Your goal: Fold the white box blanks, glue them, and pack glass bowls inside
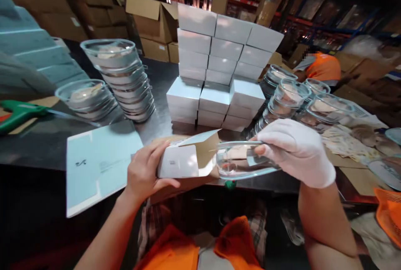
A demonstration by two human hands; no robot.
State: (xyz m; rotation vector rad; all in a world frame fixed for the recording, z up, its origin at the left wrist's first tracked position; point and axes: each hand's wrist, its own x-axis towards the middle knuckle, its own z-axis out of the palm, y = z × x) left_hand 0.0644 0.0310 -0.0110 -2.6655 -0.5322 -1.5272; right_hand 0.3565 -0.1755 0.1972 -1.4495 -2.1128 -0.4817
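My bare left hand [145, 171] is closed around a small white cardboard box [180, 161], whose flap end gapes toward the right. In my gloved right hand [293, 151] is a clear glass dish [238, 171], tilted on its side, with its near end right at the mouth of the box. Some paper or card shows through the glass. The white glove leaves the thumb tip bare. Left of the box, a flat pale blue carton sheet [100, 169] with a dark logo lies over the table edge.
Stacked white boxes [216, 98] stand behind my hands. Glass dishes are piled to the left [125, 82] and right [288, 94]. A green tape dispenser or similar tool [21, 113] lies far left. A person in an orange vest [324, 67] is at the back right.
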